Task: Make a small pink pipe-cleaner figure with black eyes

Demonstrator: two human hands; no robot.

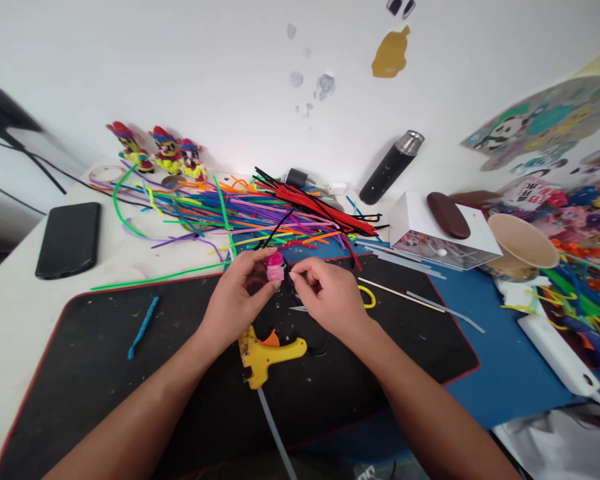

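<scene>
My left hand (240, 290) pinches a small pink and magenta wound pipe-cleaner piece (275, 267) between thumb and fingers, above the black mat. Close by on its right, my right hand (330, 293) has thumb and forefinger pressed together. Whatever sits between those fingertips is too small to make out. Partly hidden under my right hand lie scissors (369, 297) with a yellow handle. A yellow glue gun (265, 353) with an orange trigger rests on the mat below my hands, a long glue stick (276, 433) running out of its back.
Many coloured pipe cleaners (280, 207) lie piled behind the mat (180, 413). A blue twisted piece (143, 328) is at left, near a black phone (69, 240). A thermos (391, 167), white box (443, 230), paper bowl (520, 240) and white power bank (560, 353) stand or lie rightward. Three figurines (163, 150) stand behind.
</scene>
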